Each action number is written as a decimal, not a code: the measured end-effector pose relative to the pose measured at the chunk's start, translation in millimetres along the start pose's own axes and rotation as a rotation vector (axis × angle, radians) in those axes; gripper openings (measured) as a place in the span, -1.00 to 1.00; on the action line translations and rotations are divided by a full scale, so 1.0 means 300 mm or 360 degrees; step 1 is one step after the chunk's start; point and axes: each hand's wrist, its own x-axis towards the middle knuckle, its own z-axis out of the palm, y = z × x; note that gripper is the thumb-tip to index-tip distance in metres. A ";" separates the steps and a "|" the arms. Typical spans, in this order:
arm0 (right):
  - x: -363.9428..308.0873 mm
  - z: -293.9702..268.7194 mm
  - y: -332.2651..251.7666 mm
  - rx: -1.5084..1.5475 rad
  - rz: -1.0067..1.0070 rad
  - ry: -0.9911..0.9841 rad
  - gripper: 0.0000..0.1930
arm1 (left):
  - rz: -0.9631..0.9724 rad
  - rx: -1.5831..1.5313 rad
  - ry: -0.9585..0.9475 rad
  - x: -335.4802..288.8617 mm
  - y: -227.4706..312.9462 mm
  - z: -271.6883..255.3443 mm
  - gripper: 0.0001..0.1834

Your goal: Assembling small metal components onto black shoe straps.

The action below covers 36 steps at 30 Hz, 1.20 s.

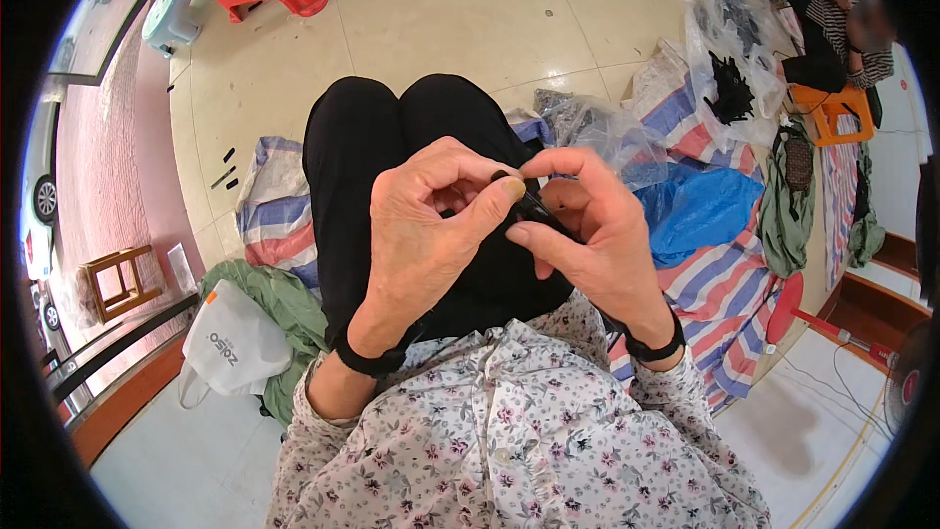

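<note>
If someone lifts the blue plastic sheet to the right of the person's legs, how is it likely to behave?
The blue plastic sheet would probably be floppy, since it lies crumpled in loose folds. It looks thin, so it is likely light for its size. Its shiny surface may let it slide easily on the striped sheet beneath.

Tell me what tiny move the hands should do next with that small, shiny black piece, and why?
Maybe the bare left hand should gently nudge the upper end of the small, shiny black piece while the bare right hand steadies it. The left hand pinches that end, and the right hand grips farther down. Part of it is hidden, so I'm not sure.
</note>
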 end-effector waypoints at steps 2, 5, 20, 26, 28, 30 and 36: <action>0.012 0.021 0.022 -0.0170 -0.0151 0.0083 -0.66 | 0.0008 -0.0034 0.0042 -0.001 -0.010 0.006 -0.95; 0.030 0.046 0.042 -0.0423 -0.0449 0.0241 -0.70 | -0.0045 -0.0083 0.0130 -0.008 0.002 0.020 -0.90; 0.014 0.067 0.049 -0.0497 -0.0620 0.0479 -0.85 | 0.0183 0.0064 0.0306 -0.013 -0.002 0.024 -0.83; 0.002 0.060 0.051 -0.0335 -0.0503 0.0459 -0.86 | 0.0218 0.0059 0.0295 -0.016 0.006 0.029 -0.80; 0.007 0.054 0.048 -0.0326 -0.0478 0.0437 -0.87 | 0.0222 0.0063 0.0296 -0.009 0.008 0.027 -0.80; -0.014 0.050 0.024 -0.0222 -0.0352 0.0402 -0.87 | 0.0195 0.0023 0.0277 -0.018 0.032 0.035 -0.79; -0.043 0.058 0.054 0.0191 -0.0061 0.0275 -0.87 | 0.0087 0.0143 0.0252 -0.029 0.019 0.034 -0.79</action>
